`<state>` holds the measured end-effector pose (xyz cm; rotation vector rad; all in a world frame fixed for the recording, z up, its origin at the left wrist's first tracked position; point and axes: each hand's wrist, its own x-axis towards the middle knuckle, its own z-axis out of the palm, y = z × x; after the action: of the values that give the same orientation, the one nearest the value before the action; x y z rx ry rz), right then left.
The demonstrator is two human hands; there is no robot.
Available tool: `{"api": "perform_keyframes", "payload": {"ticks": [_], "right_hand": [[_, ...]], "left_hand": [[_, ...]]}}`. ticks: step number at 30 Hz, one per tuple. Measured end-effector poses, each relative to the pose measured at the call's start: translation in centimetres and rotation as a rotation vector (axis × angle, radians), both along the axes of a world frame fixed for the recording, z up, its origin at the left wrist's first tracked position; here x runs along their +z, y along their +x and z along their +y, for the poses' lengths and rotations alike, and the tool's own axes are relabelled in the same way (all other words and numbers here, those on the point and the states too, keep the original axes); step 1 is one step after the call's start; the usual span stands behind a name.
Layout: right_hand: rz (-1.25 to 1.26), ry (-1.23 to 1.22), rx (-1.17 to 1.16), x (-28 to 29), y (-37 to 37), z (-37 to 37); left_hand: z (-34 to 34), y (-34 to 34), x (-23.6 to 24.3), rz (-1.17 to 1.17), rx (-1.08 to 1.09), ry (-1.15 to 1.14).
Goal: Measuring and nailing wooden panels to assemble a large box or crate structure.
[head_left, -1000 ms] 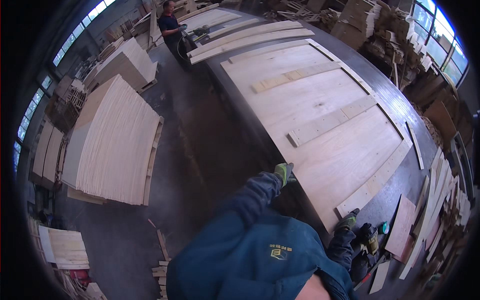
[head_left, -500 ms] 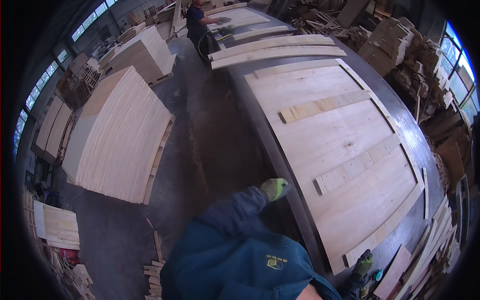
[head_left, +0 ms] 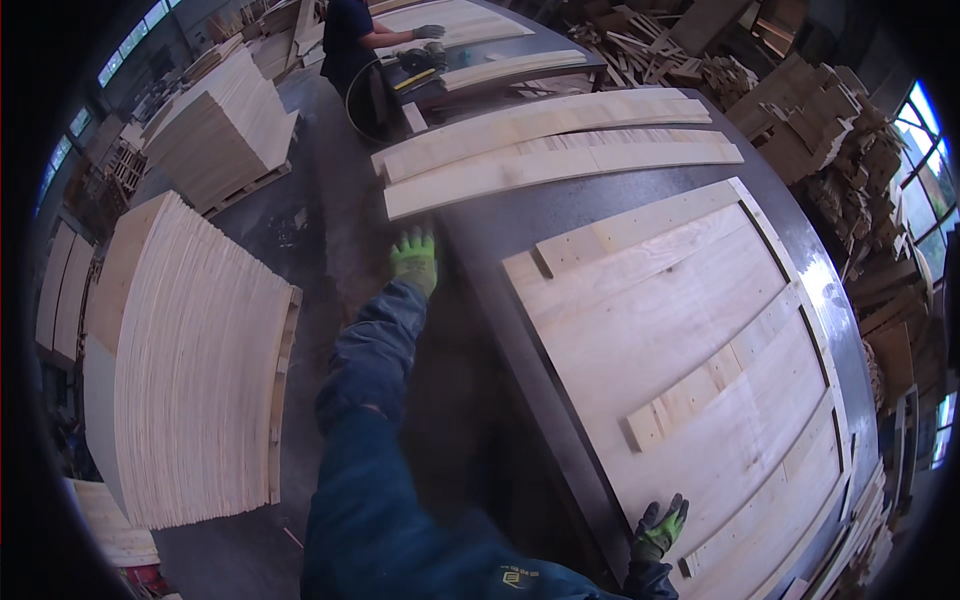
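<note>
My left hand, in a light green glove, reaches forward past the table's left edge. Its fingers are stretched out and hold nothing, just short of the near ends of several long pale boards lying across the table. Low on the right, my right hand, in a green and dark glove, has its fingers spread at the left edge of a plywood panel. Whether it touches the panel I cannot tell. Wooden battens lie across the panel, and a narrow strip runs along its right side.
The dark table carries the panel and boards. Tall plywood stacks on pallets stand to my left. Beyond the boards, a co-worker with gloved hands stands at another work surface. Scrap wood is heaped along the right.
My left arm has stretched forward toward the long boards. My right hand has shifted from the panel's near corner to its left edge. The view has moved forward along the table.
</note>
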<state>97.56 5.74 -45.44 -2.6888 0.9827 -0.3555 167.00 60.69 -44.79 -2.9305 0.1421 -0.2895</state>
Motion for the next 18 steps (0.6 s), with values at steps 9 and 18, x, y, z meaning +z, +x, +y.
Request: {"api": "perform_keyframes", "payload": {"ticks": [9,18], "right_hand": [[0.559,0.013,-0.329,-1.1,0.0,-2.3],[0.518,0.031,-0.384,-0.9,-3.6,-3.3]], "left_hand": [[-1.7,15.4,-3.6,0.167,-0.218,0.242],[-5.3,14.4,1.5,0.169,-0.299,0.035]]}}
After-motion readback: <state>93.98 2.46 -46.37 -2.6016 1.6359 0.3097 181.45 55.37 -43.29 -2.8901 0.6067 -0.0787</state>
